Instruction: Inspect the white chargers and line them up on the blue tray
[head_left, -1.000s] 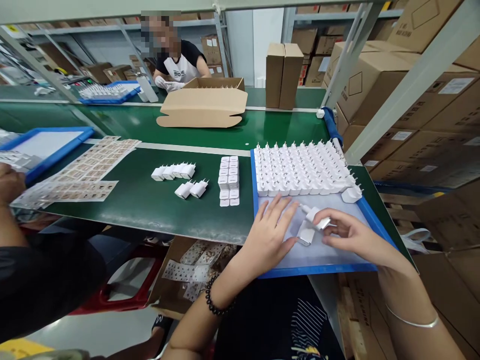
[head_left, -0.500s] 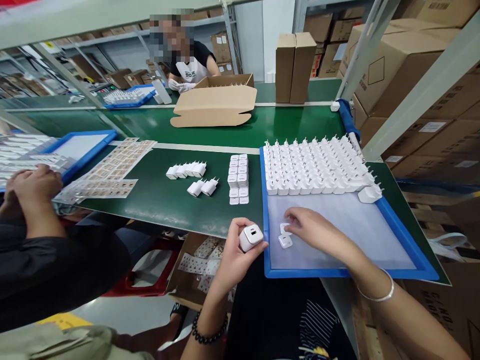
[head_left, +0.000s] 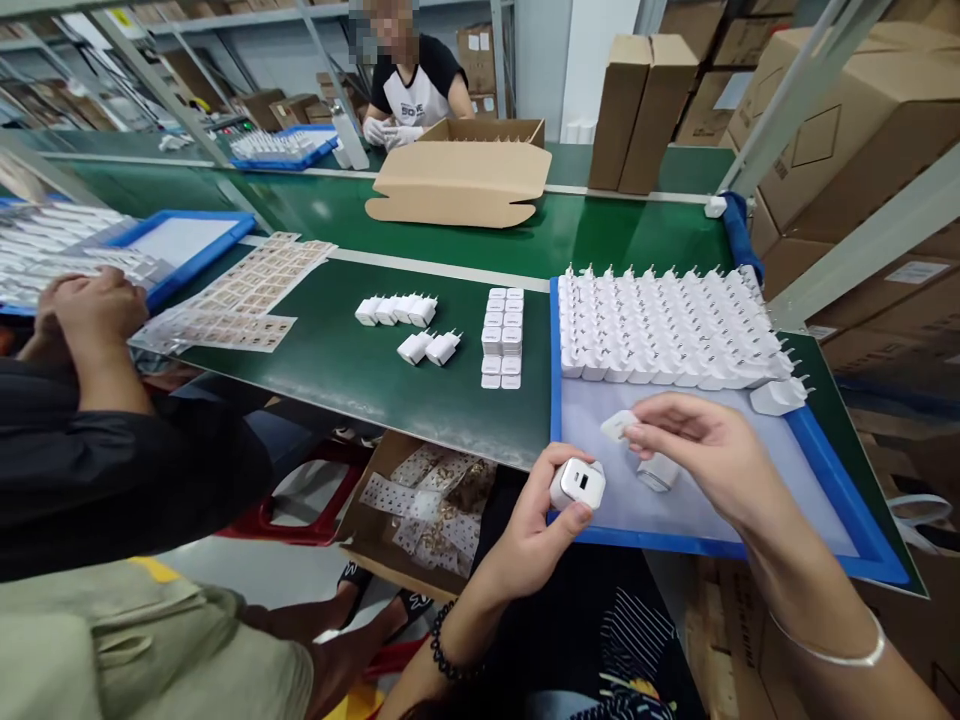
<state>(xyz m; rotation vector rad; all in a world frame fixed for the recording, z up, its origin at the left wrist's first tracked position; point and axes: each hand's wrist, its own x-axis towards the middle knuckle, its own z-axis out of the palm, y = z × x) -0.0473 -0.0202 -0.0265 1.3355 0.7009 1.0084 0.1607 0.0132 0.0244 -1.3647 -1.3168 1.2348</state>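
The left hand (head_left: 536, 525) grips a white charger (head_left: 578, 484) between thumb and fingers, its port face turned up toward the camera, held just at the near left corner of the blue tray (head_left: 840, 470). The right hand (head_left: 701, 455) hovers over the bare near part of the tray with its fingers curled around a small white piece (head_left: 619, 426) pinched at the fingertips. Just under those fingertips, a second charger (head_left: 658, 472) lies on the tray's white liner, partly hidden by the hand; whether the fingers touch it I cannot tell.

Beyond the right fingers, the far half of the tray is packed with rows of upright chargers (head_left: 667, 325), prongs up, and one loose charger (head_left: 778, 396) lies on its side just beside the last row. To the left of the left fingers, on the green table (head_left: 337, 370), sit a short column of stacked chargers (head_left: 502, 335) and two small clusters lying on their sides (head_left: 409, 325). Farther left lie label sheets (head_left: 240, 300), with another person's hand (head_left: 94, 310) resting beside them. Across the belt an open cardboard box (head_left: 461, 180) stands in front of a second worker's gloved hands (head_left: 390, 132).
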